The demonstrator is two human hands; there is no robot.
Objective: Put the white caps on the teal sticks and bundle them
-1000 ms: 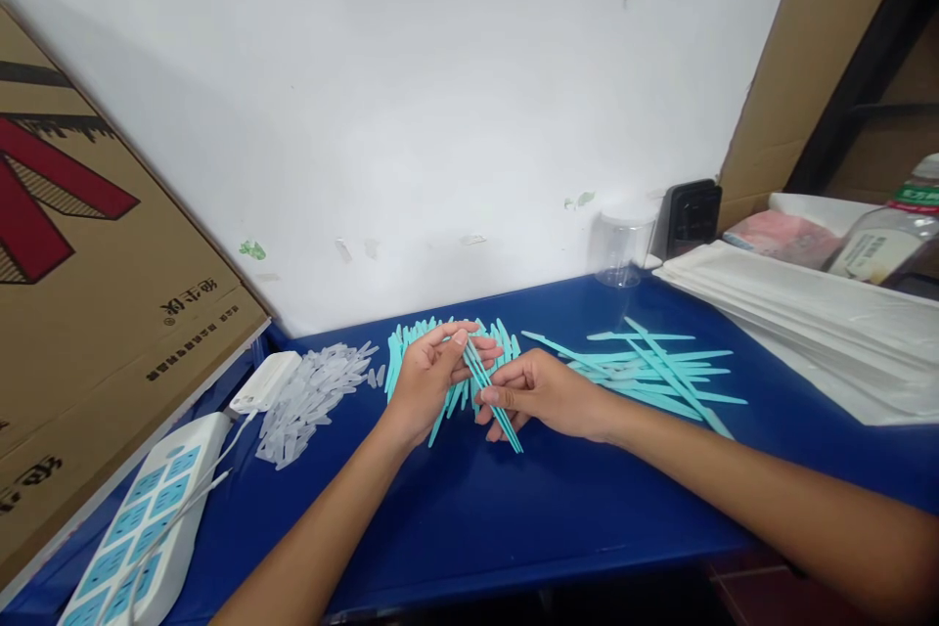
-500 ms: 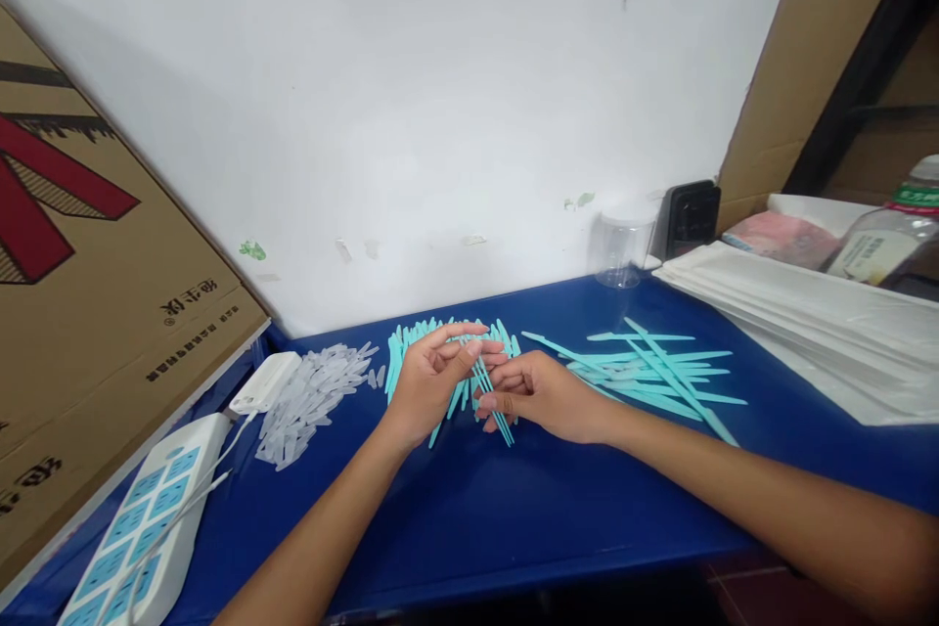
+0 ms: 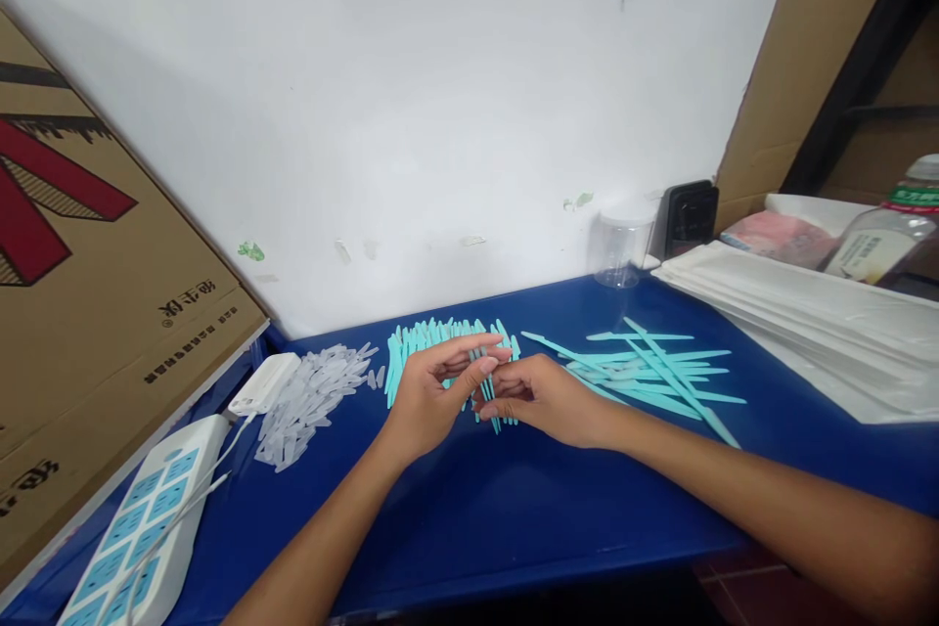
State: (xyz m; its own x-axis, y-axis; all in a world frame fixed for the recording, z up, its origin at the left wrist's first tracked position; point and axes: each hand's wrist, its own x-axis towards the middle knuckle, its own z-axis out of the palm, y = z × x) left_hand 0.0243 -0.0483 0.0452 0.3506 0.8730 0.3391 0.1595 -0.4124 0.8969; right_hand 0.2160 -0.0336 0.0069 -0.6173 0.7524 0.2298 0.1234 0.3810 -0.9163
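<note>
Between my hands is a small bundle of thin turquoise eyebrow razors (image 3: 489, 391), held tilted a little off upright. My left hand (image 3: 434, 391) is closed about their upper part, with the thumb pressed toward the fingers. Lower down, my right hand (image 3: 532, 401) pinches the same bundle between thumb and fingers. Fingers partly hide the razors, and their lower tips poke out underneath. Just behind my hands lies a dense row of turquoise razors (image 3: 418, 336). More razors (image 3: 652, 370) lie loosely crossed to the right of my right hand.
A heap of clear plastic caps (image 3: 312, 401) lies left on the blue table (image 3: 469, 533), beside a white adapter (image 3: 265, 383) and a power strip (image 3: 151, 518). A clear jar (image 3: 622, 249) stands by the wall. White bags (image 3: 792, 313) and a bottle (image 3: 884, 240) are at right. A cardboard box (image 3: 110, 313) leans at left.
The bundle in my hands has turned more upright and its lower ends have drawn up slightly. My left hand has shifted slightly right and down, closer to my right hand.
</note>
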